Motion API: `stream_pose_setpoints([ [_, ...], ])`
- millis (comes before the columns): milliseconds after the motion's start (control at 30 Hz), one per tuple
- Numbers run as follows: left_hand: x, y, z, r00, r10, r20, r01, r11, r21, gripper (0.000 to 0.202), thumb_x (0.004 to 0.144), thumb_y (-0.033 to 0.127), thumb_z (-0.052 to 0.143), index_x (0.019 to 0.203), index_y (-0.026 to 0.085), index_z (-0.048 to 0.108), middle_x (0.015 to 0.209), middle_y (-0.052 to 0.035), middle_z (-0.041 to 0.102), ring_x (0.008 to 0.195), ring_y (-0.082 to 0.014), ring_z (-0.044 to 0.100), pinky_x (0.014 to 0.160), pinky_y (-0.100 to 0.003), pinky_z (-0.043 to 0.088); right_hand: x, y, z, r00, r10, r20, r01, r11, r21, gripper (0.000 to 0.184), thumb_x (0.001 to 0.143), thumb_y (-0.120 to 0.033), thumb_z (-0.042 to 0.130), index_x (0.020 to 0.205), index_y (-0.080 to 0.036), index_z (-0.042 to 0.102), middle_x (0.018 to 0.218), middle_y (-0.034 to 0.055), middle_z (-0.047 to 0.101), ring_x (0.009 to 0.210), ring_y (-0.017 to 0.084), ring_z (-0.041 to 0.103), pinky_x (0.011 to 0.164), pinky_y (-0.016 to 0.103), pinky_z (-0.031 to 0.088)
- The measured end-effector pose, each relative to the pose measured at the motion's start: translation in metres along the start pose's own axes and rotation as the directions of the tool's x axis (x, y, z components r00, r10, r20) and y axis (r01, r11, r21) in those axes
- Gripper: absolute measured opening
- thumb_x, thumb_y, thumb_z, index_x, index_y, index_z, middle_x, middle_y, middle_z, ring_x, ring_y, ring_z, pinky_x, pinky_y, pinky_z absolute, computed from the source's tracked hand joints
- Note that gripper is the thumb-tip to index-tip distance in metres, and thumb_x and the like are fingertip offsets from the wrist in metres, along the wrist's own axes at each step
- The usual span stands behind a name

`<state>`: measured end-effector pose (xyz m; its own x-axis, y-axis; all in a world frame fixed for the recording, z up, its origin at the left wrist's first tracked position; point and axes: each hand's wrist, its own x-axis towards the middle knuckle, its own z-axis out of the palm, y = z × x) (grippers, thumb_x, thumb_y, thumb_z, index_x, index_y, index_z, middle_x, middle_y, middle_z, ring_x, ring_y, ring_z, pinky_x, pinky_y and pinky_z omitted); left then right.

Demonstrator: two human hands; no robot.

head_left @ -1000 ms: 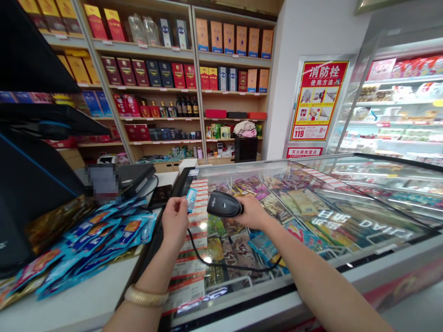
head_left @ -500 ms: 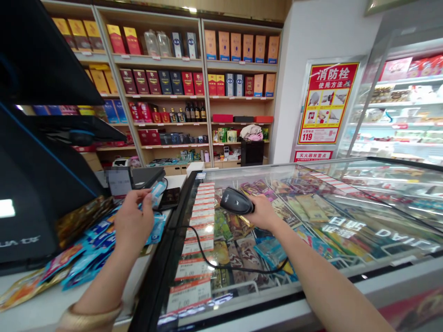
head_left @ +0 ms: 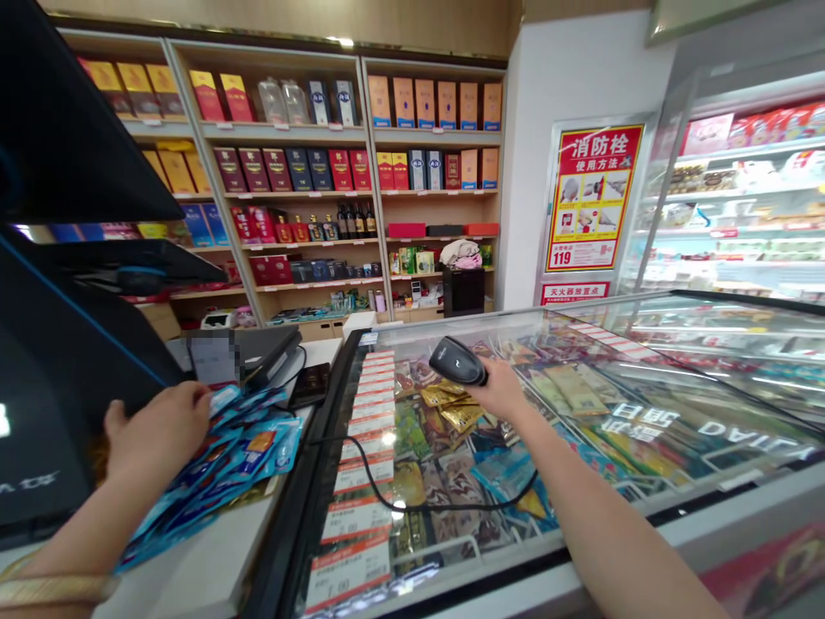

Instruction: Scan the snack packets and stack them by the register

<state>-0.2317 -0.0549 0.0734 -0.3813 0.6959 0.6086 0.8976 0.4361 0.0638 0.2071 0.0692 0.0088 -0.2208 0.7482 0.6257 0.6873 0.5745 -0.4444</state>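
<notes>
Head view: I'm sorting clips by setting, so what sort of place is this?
Likely a grocery or convenience store: the right hand holds a barcode scanner over a glass-topped chest freezer, with stocked display shelves behind.

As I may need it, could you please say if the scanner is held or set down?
Held: the right hand grips the scanner over the glass freezer top.

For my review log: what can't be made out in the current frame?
All in the head view:
- Whether the left hand grips one of the blue packets: the hand itself hides any contact.
- The right hand's grip beneath the scanner: hidden by hand and scanner.
- The small display's contents: pixelated.
- Price labels' fine print: too small, blurred.
- The dark monitor's full shape: cut off by the left edge.
</notes>
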Motion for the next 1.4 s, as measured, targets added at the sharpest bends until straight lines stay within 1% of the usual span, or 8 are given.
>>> stream_pose_setpoints([
  [167,-0.006,0.025,-0.008,0.994,0.051,-0.099,-0.052,0.999,-0.010,0.045,0.089,0.038,0.022,0.105,0.019,0.060,0.117,-0.0165,0.065,0.111,-0.0340,0.061,0.108,-0.064,0.022,0.003,0.007,-0.009,0.996,0.091,-0.020,-0.092,0.993,-0.068,0.030,0.073,-0.037,0.067,0.099,-0.023,0.072,0.089,0.0052,0.076,0.087,0.024,0.069,0.071,0.026,0.045],
  [333,-0.010,0.087,0.008,0.959,0.148,-0.244,-0.218,0.931,-0.293,0.031,0.080,0.042,0.040,0.093,0.024,0.062,0.101,-0.0107,0.071,0.103,-0.0310,0.063,0.100,-0.054,0.040,0.006,0.018,-0.019,0.989,0.145,-0.024,-0.147,0.973,-0.177,0.031,0.074,-0.037,0.067,0.101,-0.022,0.071,0.090,0.0062,0.075,0.087,0.024,0.069,0.074,0.027,0.044],
  [467,-0.029,0.164,0.024,0.940,0.330,-0.086,-0.328,0.807,-0.491,0.030,0.078,0.041,0.049,0.095,0.022,0.067,0.099,-0.0096,0.073,0.097,-0.0272,0.066,0.094,-0.043,0.047,0.008,0.029,-0.026,0.983,0.183,-0.024,-0.183,0.954,-0.236,0.031,0.075,-0.041,0.066,0.100,-0.023,0.071,0.092,0.0067,0.075,0.087,0.025,0.068,0.076,0.029,0.044],
  [567,-0.048,0.220,0.036,0.884,0.465,0.038,-0.372,0.751,-0.546,0.032,0.080,0.040,0.053,0.103,0.022,0.068,0.112,-0.0089,0.071,0.107,-0.0254,0.064,0.098,-0.039,0.044,0.007,0.035,-0.032,0.975,0.219,-0.044,-0.223,0.934,-0.281,0.031,0.074,-0.044,0.068,0.098,-0.023,0.071,0.088,0.0067,0.074,0.089,0.026,0.067,0.079,0.030,0.044],
  [800,-0.065,0.301,0.064,0.821,0.412,0.394,-0.243,0.878,-0.413,0.060,0.082,0.058,0.050,0.131,0.023,0.057,0.129,-0.0155,0.062,0.119,-0.0326,0.057,0.097,-0.046,0.042,0.008,0.040,-0.036,0.966,0.247,-0.075,-0.258,0.923,-0.284,0.033,0.077,-0.048,0.064,0.097,-0.022,0.071,0.092,0.0100,0.074,0.092,0.028,0.066,0.080,0.033,0.044],
  [933,-0.062,0.317,0.069,0.814,0.354,0.461,-0.199,0.915,-0.351,0.074,0.077,0.069,0.048,0.131,0.019,0.057,0.128,-0.0204,0.061,0.123,-0.0379,0.053,0.100,-0.053,0.037,0.009,0.040,-0.035,0.964,0.256,-0.076,-0.267,0.925,-0.272,0.033,0.076,-0.047,0.066,0.097,-0.022,0.071,0.090,0.0097,0.074,0.092,0.027,0.066,0.079,0.032,0.044],
  [1100,-0.066,0.321,0.071,0.822,0.368,0.435,-0.210,0.906,-0.369,0.056,0.078,0.058,0.055,0.119,0.022,0.063,0.114,-0.0164,0.069,0.114,-0.0353,0.060,0.103,-0.055,0.031,0.009,0.037,-0.035,0.957,0.282,-0.070,-0.290,0.924,-0.249,0.033,0.075,-0.047,0.067,0.098,-0.023,0.071,0.091,0.0081,0.074,0.090,0.026,0.067,0.079,0.032,0.044],
  [1400,-0.075,0.285,0.073,0.911,0.358,0.203,-0.228,0.850,-0.474,0.054,0.078,0.029,0.062,0.131,0.026,0.055,0.134,-0.0111,0.059,0.121,-0.0292,0.055,0.108,-0.052,0.029,0.009,0.036,-0.031,0.967,0.251,-0.053,-0.256,0.950,-0.177,0.031,0.075,-0.043,0.068,0.099,-0.023,0.071,0.094,0.0072,0.075,0.092,0.026,0.068,0.081,0.031,0.046],
])
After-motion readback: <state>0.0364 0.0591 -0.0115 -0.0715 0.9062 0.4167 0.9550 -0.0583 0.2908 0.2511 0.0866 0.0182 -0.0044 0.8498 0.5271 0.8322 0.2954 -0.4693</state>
